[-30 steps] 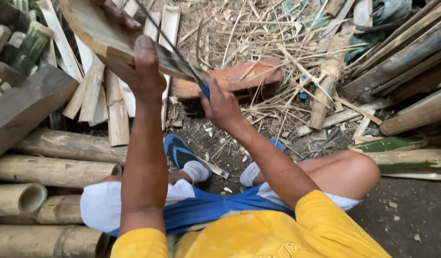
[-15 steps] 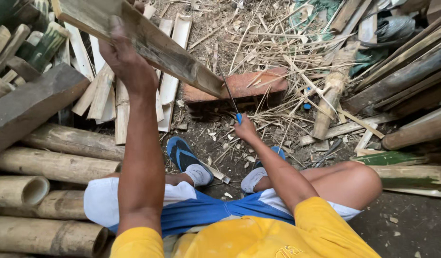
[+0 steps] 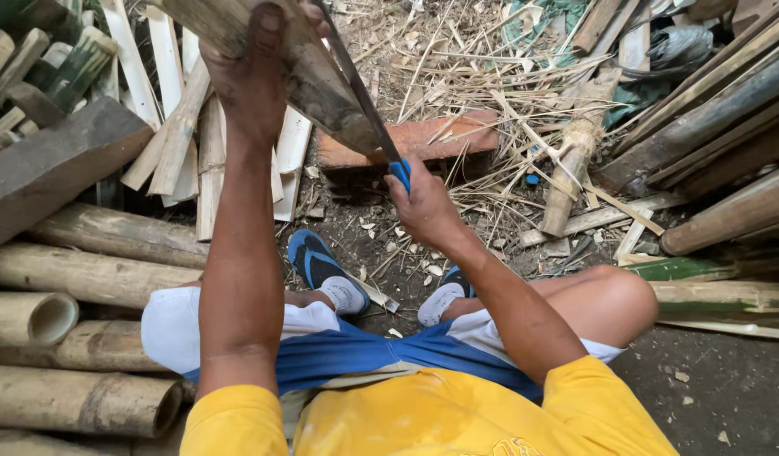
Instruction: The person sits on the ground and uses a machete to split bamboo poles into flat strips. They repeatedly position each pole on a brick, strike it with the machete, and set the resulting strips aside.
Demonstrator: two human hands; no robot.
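Item: bamboo slat (image 3: pixel 322 80), weathered grey-green, held up at an angle in front of the seated person, its lower end pointing down toward a reddish brick (image 3: pixel 440 139) on the ground. Left hand (image 3: pixel 254 72) — fingers wrapped tight around the slat's upper part. Right hand (image 3: pixel 423 207) — fingers closed on the blue handle of a long knife (image 3: pixel 360 93), whose dark blade lies along the slat's right edge, touching it, tip hidden near the top of the frame. Progress, as a judgement: the blade appears engaged along the edge, partway down the piece, so the cut looks begun but not finished; whether it splits or merely shaves the slat cannot be told. Done: pale split strips (image 3: pixel 178 127) lie stacked to the left, just beyond the left arm. Left: whole bamboo poles (image 3: pixel 77 274) piled at the left, uncut, and more poles at the right. Ground: dry shavings and fibres (image 3: pixel 457 67) scattered beyond the brick; chips between the feet, which wear blue sandals (image 3: pixel 313 257).
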